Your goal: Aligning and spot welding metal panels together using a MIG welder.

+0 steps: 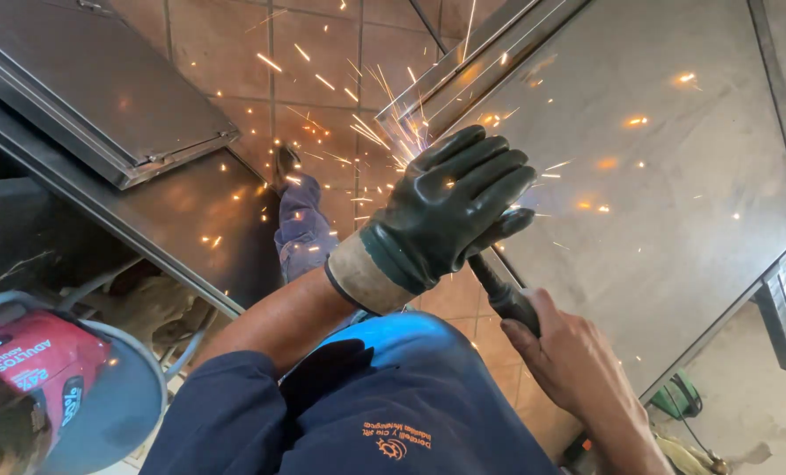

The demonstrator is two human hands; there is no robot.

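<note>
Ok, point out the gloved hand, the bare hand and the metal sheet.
Gloved hand [441,211], head view, back of the glove.
Bare hand [569,361], head view, back of the hand.
Metal sheet [675,193], head view, bare flat face.

Floor: brown tiles [314,53] under my feet.
Upper left: framed metal panel [102,88], lying flat.
Lower left: grey bucket [120,405].
Lower right: green tool [679,398].
</note>
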